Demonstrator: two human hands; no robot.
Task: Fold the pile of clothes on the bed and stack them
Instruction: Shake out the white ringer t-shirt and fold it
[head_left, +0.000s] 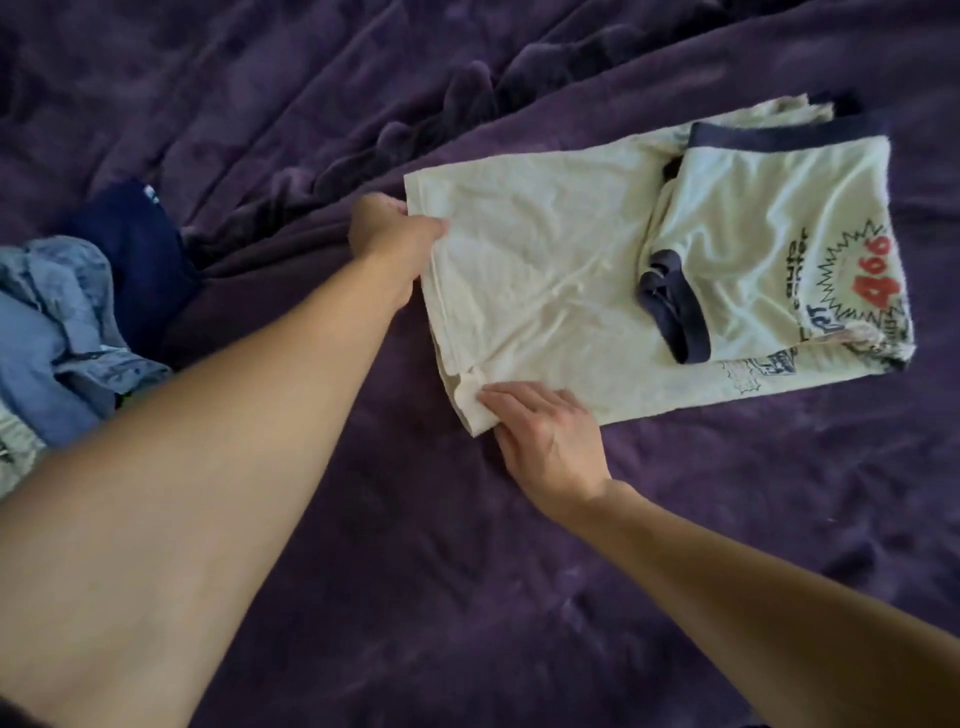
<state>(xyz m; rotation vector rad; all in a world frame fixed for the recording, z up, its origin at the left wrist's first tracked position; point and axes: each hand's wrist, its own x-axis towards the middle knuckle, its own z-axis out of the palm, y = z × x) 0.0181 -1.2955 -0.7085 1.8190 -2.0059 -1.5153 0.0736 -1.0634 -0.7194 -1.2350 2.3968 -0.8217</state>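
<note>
A cream T-shirt (561, 270) with navy trim and a red "466" print lies partly folded on the purple bed, right of centre. Its sleeves are turned in over the body. My left hand (395, 234) grips the shirt's far left corner at the hem. At the near left corner, my right hand (545, 436) pinches the hem, fingers over the cloth. A pile of unfolded clothes sits at the left edge: a light blue denim garment (62, 322) and a dark navy garment (135, 249) behind it.
A rumpled purple blanket (519, 597) covers the whole bed, with deep creases running toward the top centre. A pale cloth (13, 452) pokes in at the left edge below the denim.
</note>
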